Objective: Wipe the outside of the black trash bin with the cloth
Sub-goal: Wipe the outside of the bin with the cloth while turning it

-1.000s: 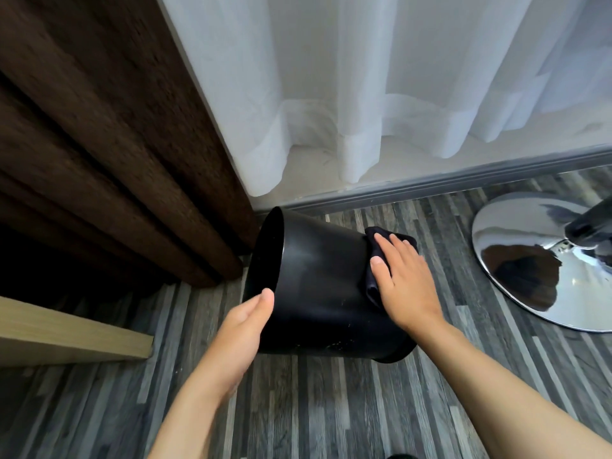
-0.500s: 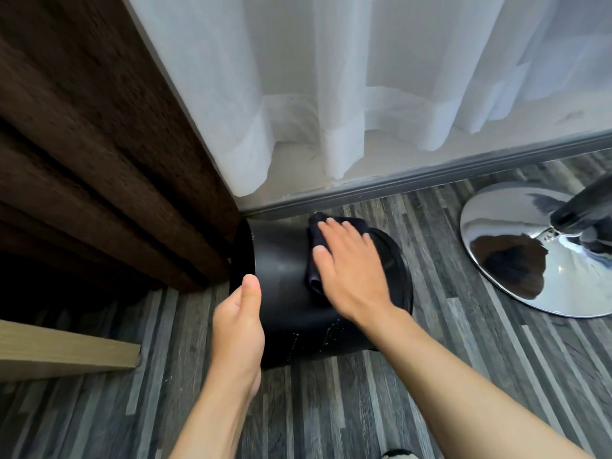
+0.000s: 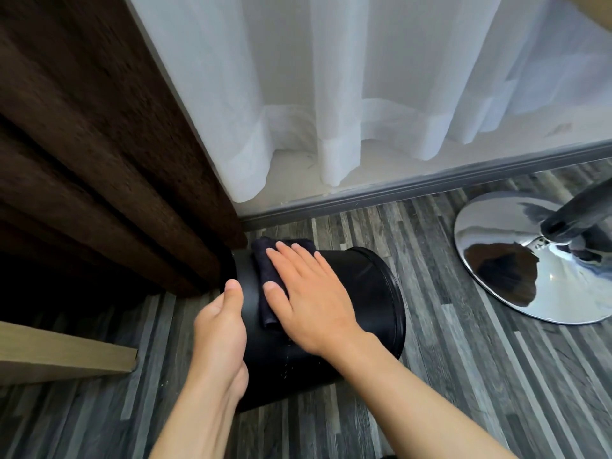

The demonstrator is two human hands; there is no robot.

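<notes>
The trash bin (image 3: 357, 293) lies sideways, exposing its wall. Right hand (image 3: 308, 299), fingers flat together, presses the cloth (image 3: 265, 270) down. Left hand (image 3: 220, 323) clasps the rim, likely preventing rolling.

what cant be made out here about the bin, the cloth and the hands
Head view only:
- Black trash bin: its open mouth faces the brown curtain, so the inside is hidden.
- Its far and floor-side walls: turned away from the camera.
- Cloth: mostly under the right hand; its full extent is hidden.
- Left hand: fingers wrap behind the bin's rim, out of sight.
</notes>
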